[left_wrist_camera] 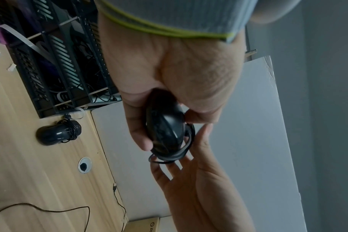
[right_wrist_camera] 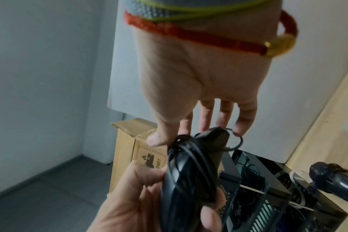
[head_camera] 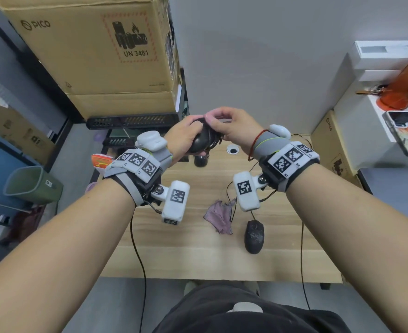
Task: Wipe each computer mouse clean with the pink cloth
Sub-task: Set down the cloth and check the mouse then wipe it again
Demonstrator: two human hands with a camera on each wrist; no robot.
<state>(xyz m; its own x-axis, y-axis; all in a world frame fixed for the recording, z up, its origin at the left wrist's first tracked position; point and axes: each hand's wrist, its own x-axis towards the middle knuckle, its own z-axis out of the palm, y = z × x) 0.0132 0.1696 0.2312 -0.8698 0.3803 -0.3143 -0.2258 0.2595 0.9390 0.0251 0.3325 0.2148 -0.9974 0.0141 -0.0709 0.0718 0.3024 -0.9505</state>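
The left hand (head_camera: pixel 182 140) holds a black wired mouse (head_camera: pixel 201 140) up in the air above the far edge of the wooden tabletop (head_camera: pixel 198 255); its grip is wrapped round the body, thumb on one side and fingers (left_wrist_camera: pixel 138 136) on the other. The mouse's cord (left_wrist_camera: pixel 175 155) is wound in loops around the body. The right hand (head_camera: pixel 234 131) meets the mouse from the other side — thumb and forefinger pinch the wound cord near the mouse's front end, while the other fingers (right_wrist_camera: pixel 244 119) stay fairly straight, the little fingertip touching a loose loop of cord. So the right grip is narrow, closed on the cord.

The pink cloth (head_camera: pixel 219 218) lies crumpled on the tabletop below the hands, untouched by either. Just beside it on the right lies a second black mouse (head_camera: pixel 254 236), its top speckled with pale marks, its cable running away toward the back. A third black mouse (left_wrist_camera: pixel 57 132) with its cord wrapped round it sits near the far edge, close to a round cable grommet (head_camera: pixel 232 149) — in the head view it is mostly hidden under the held mouse.

Beyond the tabletop's left end stands a black slotted rack (left_wrist_camera: pixel 56 66) with cables inside, and above it a cardboard box (head_camera: pixel 97 49) printed "PICO" and "UN 3481". A green waste bin (head_camera: pixel 32 185) stands on the floor at left. At right, a shelf carries an orange bottle (head_camera: pixel 407 78) and a phone (head_camera: pixel 407 131).
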